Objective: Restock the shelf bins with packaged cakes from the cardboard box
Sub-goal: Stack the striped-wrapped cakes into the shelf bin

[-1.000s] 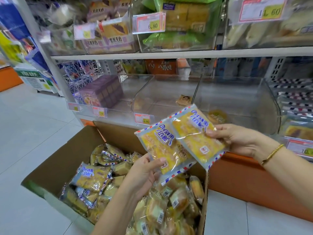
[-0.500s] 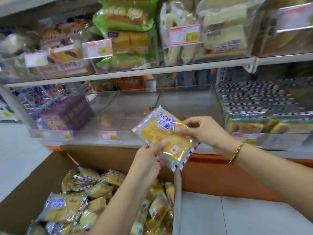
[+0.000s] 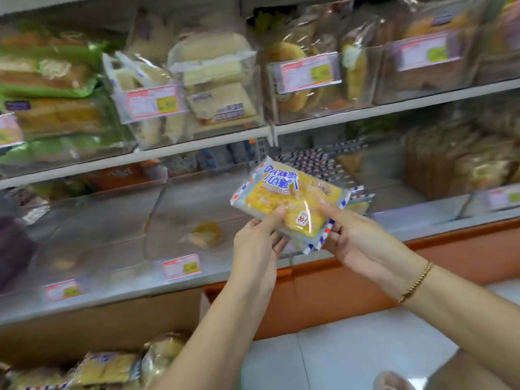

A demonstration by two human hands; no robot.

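Observation:
A stack of yellow packaged cakes (image 3: 289, 199) with red-and-blue striped edges is held in front of the lower shelf. My left hand (image 3: 257, 243) grips its lower left corner, thumb on top. My right hand (image 3: 354, 237) pinches its lower right edge. Below, the cardboard box (image 3: 107, 325) holds several more cake packs (image 3: 107, 367). Behind the stack is a clear shelf bin (image 3: 197, 209) with one small cake (image 3: 205, 235) lying in it. To the right, another bin (image 3: 399, 201) holds packs with the same striped edges.
The upper shelf (image 3: 365, 114) carries clear bins of bread and cakes with price tags. An orange base board (image 3: 351, 280) runs under the lower shelf. White floor tiles (image 3: 351, 361) lie to the right of the box.
The two packs, fanned apart a second ago, now lie stacked together. Both hands have carried them up and right toward the lower shelf, and my view has swung right.

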